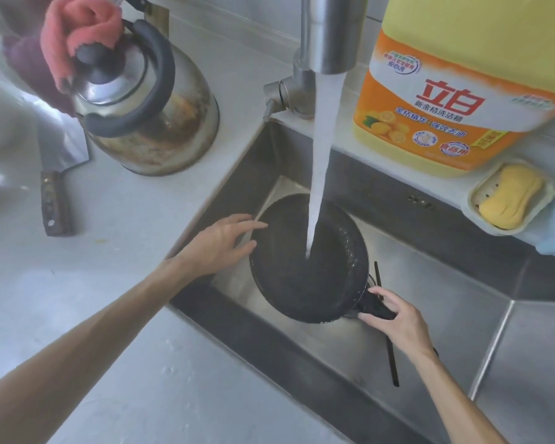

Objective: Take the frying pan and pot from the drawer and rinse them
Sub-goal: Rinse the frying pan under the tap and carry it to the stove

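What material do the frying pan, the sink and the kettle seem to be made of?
Frying pan: dark, matte, speckled inside, probably non-stick coated metal; black handle, likely plastic.
Sink: brushed stainless steel, judging by its grey sheen and soft reflections.
Kettle: polished steel, mirror-like on top, with brown stains low on its body; its black handle looks like plastic or rubber.

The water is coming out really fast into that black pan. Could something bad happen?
Maybe. The strong stream hits the tilted pan, so water could splash over the sink edge onto the counter. Only the right hand grips the handle; the left hand is open at the rim, so the wet pan might slip. It could also knock the chopsticks lying underneath it.
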A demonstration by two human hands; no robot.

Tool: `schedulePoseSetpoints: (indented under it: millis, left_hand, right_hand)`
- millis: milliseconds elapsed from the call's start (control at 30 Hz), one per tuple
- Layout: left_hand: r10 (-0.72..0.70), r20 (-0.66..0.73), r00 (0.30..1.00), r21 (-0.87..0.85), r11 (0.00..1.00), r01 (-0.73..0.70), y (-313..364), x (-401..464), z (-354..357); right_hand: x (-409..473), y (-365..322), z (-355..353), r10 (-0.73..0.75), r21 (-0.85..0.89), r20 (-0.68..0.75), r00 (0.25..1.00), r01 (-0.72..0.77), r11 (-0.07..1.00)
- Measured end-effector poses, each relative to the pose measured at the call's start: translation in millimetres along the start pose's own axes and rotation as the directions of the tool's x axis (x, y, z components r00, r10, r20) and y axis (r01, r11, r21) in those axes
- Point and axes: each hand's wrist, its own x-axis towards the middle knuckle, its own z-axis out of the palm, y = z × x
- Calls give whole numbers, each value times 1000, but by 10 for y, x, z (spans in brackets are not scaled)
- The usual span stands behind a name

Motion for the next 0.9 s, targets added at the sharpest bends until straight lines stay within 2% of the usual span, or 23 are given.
schedulePoseSetpoints:
  millis: [67,167,333,433,533,600,700,767,833,900]
  left_hand:
    - [-21,29,999,-114,993,24,33,36,-86]
    - [-71,63,995,-122,989,78,56,79,-222]
    - [-198,229,953,-41,976,213,74,65,-127]
    - [-199,349,916,-114,961,252,-22,40,109]
    - [-166,412,896,-142,960,243,-53,-1,338]
    - [-144,326,934,-143,969,199,-34,-25,443]
    - [-132,1,991,-132,982,131,-19,-54,458]
    - [-62,-202,977,-47,997,53,-11,-82,368]
    - [80,-361,929,81,995,-55,3,-128,200]
    - [227,-444,867,205,967,-149,39,-176,-32]
  right_hand:
    - [-61,-10,-38,7,48,64,998,-10,999]
    - [-122,-14,-154,-3,32,136,991,-1,999]
    - [-207,-273,-564,-55,-241,160,986,93,966]
    - [-296,-543,-826,-153,-460,107,982,185,869]
    - [-377,-721,-971,-307,-670,1,952,228,706]
    - [-408,-765,-1001,-433,-732,-58,899,256,631]
    - [-462,-742,-948,-539,-737,-124,833,287,612]
    - [-471,-681,-863,-566,-683,-220,794,289,671]
    - [-443,-568,-725,-554,-577,-302,776,314,754]
    - [-395,-468,-559,-452,-363,-298,841,338,869]
